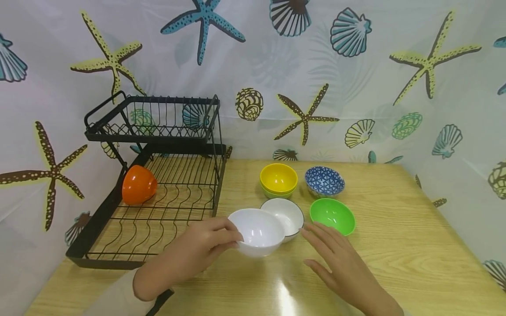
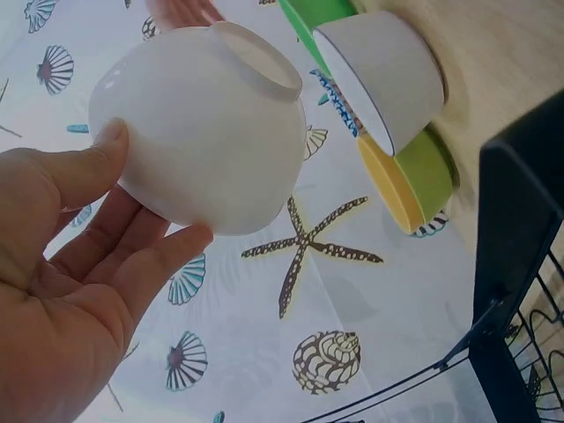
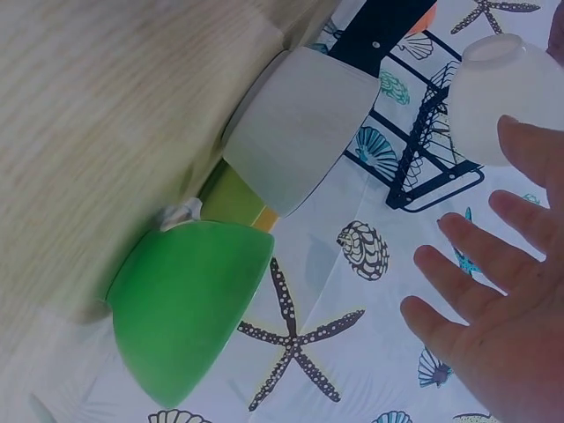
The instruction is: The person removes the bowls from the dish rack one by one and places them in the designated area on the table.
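Note:
My left hand (image 1: 205, 243) pinches the left rim of a plain white bowl (image 1: 258, 230), held above the table. In the left wrist view the thumb and fingers grip this white bowl (image 2: 203, 132) by its side, with its foot ring visible. My right hand (image 1: 340, 259) is to the right of that bowl, fingers spread and extended, holding nothing. Behind the held bowl a white bowl with a dark rim (image 1: 290, 215) sits on the table, partly covered. A bright green bowl (image 1: 334, 215) stands just beyond the right fingertips.
A black two-tier dish rack (image 1: 219, 175) stands at the left, with an orange bowl (image 1: 138, 184) tilted on its lower tier. Farther back are a yellow bowl (image 1: 278, 177) nested in a green one and a blue patterned bowl (image 1: 324, 181). A patterned curtain (image 1: 253, 57) hangs behind.

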`<state>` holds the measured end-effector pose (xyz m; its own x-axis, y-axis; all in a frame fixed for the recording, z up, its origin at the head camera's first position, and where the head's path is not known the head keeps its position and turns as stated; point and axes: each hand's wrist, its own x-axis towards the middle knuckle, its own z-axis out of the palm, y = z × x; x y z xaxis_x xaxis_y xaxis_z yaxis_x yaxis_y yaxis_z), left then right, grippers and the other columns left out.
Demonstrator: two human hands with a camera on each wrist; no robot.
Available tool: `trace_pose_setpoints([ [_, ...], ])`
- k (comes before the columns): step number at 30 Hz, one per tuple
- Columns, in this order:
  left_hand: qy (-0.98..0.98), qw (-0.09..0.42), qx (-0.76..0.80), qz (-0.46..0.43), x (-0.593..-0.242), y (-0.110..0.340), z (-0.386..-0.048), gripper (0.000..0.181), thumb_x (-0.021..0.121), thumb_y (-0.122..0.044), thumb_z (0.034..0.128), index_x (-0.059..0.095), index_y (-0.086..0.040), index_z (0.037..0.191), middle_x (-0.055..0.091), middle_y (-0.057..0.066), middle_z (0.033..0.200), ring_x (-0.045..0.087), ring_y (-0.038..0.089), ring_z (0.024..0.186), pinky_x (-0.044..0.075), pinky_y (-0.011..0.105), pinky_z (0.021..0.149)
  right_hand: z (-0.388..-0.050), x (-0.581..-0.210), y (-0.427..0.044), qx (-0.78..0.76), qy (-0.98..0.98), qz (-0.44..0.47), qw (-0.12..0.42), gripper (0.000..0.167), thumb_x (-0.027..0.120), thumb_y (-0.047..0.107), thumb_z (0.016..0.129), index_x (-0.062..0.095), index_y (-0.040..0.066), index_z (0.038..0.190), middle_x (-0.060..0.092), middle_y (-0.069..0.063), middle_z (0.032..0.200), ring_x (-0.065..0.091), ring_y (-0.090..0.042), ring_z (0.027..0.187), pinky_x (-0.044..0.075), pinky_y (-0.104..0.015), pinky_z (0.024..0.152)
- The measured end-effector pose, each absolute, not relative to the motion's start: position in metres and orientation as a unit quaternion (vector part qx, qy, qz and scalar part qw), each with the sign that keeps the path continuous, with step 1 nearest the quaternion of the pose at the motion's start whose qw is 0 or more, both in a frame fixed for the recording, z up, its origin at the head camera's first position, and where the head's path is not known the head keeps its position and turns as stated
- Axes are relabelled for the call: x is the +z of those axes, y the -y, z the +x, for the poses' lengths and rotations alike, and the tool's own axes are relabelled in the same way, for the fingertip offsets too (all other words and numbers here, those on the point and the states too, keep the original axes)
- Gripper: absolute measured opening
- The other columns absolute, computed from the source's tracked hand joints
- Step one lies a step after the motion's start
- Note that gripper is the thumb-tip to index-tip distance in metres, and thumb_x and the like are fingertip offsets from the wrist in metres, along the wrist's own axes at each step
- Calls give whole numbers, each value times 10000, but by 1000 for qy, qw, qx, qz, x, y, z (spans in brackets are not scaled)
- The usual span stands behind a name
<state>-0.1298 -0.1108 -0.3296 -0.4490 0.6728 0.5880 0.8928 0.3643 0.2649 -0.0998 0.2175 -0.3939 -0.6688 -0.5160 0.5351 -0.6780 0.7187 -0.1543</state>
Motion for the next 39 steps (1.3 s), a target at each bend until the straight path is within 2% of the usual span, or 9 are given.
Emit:
trace_pose_setpoints([
  [4,780,218,-280,-515,-335,105,-129,173,776,-29,746,737,-73,909,668,21,903,665,134,807,544,151,771,-99,-391,-214,187,880,357,253,560,420,463,995,497,70,1386,451,-79,1453,439,-286,1296,185,-262,1177],
  [10,769,245,-260,-529,-344,97,-129,177,786,-54,734,731,-94,897,669,26,902,669,147,820,542,144,765,-99,-389,-208,197,855,385,285,532,423,437,1003,512,64,1371,480,-101,1426,454,-298,1282,220,-275,1171],
  [18,773,243,-237,-535,-350,92,-128,177,789,-65,739,732,-126,894,665,15,919,656,140,849,532,144,801,-96,-388,-204,202,840,413,287,544,436,407,1006,491,6,1370,492,-132,1409,423,-309,1315,233,-280,1169],
  [29,772,246,-234,-538,-348,87,-130,180,774,-62,760,732,-117,926,666,14,927,654,126,858,520,131,818,-94,-389,-201,217,827,444,269,462,445,376,1011,543,66,1339,539,-91,1370,476,-275,1273,285,-221,1130],
  [39,767,259,-216,-547,-349,81,-128,214,790,-22,726,723,-113,907,666,34,947,664,144,885,505,116,841,-95,-391,-198,226,811,455,289,405,467,329,1013,593,58,1286,594,-77,1305,531,-265,1218,331,-210,1099],
])
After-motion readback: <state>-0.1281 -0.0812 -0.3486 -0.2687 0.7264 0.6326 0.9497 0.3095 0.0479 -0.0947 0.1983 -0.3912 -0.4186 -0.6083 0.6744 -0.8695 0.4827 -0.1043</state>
